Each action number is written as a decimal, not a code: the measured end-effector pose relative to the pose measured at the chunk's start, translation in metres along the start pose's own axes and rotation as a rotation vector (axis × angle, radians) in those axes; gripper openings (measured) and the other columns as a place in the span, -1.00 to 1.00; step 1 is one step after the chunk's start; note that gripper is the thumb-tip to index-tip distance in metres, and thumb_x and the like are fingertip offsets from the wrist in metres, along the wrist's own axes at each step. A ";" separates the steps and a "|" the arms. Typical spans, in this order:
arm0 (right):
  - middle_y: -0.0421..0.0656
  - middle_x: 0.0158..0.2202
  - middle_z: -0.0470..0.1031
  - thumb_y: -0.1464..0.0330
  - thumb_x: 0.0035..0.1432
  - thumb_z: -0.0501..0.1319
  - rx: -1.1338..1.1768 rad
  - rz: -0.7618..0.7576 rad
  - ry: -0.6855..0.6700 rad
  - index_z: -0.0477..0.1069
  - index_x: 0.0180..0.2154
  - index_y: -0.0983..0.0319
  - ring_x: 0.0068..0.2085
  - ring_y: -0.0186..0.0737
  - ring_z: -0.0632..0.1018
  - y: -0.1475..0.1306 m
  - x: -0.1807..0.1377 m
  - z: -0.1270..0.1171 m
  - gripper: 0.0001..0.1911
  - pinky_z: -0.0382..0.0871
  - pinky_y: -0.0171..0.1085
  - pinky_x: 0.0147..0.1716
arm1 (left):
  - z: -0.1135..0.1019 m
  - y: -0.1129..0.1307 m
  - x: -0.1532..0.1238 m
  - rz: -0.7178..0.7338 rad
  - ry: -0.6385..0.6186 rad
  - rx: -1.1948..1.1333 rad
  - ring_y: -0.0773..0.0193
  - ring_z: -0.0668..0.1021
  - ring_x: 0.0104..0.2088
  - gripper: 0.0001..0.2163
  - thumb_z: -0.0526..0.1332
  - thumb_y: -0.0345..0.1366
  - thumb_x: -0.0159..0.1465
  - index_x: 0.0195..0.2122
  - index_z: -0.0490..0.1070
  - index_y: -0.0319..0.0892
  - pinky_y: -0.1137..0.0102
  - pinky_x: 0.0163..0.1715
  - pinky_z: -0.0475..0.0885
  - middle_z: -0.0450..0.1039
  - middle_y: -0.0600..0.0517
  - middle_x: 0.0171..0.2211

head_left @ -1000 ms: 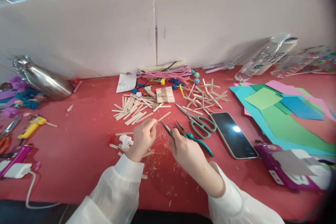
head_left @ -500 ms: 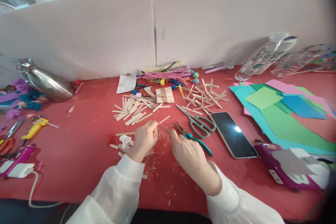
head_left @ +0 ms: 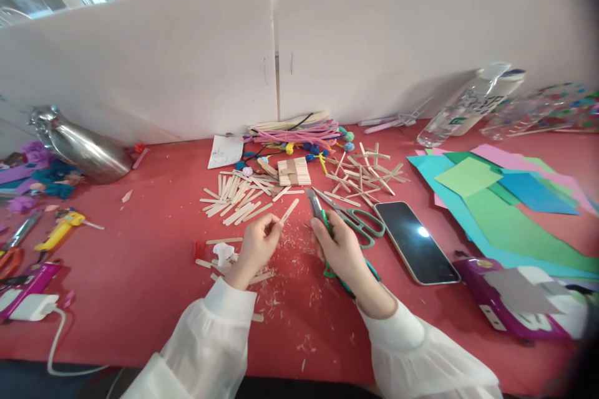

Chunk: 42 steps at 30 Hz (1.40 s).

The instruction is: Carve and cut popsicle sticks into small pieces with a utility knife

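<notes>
My left hand point(head_left: 256, 243) pinches a wooden craft stick point(head_left: 289, 210) that points up and to the right over the red table point(head_left: 140, 274). My right hand point(head_left: 339, 248) is wrapped round a green-handled utility knife point(head_left: 317, 207), its blade tip raised just right of the stick's end. Fine wood shavings point(head_left: 294, 255) lie scattered between and below my hands. Both sleeves are white.
A pile of craft sticks point(head_left: 234, 193), a stacked stick block point(head_left: 294, 170), scissors point(head_left: 352, 215) and a phone point(head_left: 416, 240) lie close by. Coloured paper sheets point(head_left: 496, 199) spread at the right, a metal jug point(head_left: 82, 146) and glue guns point(head_left: 58, 230) at the left.
My right hand lifted and turned the knife so its blade now points up beside the stick. My left hand tilted the stick upward. The pliers are now hidden under my right hand.
</notes>
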State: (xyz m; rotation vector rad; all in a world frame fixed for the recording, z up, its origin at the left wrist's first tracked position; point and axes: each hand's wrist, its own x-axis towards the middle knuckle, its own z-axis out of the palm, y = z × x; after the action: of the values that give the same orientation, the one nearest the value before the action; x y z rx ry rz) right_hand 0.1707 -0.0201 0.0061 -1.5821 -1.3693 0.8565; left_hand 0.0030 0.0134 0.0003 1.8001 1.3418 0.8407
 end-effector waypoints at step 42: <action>-0.22 -0.60 0.31 0.28 0.18 -0.09 -0.383 -0.218 -0.239 0.13 -0.41 0.16 -0.57 -0.19 0.45 -0.001 -0.008 0.005 -0.85 0.13 -0.34 -0.57 | 0.002 0.006 0.000 0.026 0.177 -0.091 0.38 0.43 -0.49 -0.90 0.11 -0.31 0.20 -0.43 0.34 -0.19 0.52 -0.45 0.31 0.38 0.09 -0.51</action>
State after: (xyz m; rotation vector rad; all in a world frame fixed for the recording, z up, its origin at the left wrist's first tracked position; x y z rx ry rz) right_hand 0.1640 -0.0272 0.0046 -1.6062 -1.9295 0.6939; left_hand 0.0077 0.0116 0.0043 1.7083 1.3697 1.0792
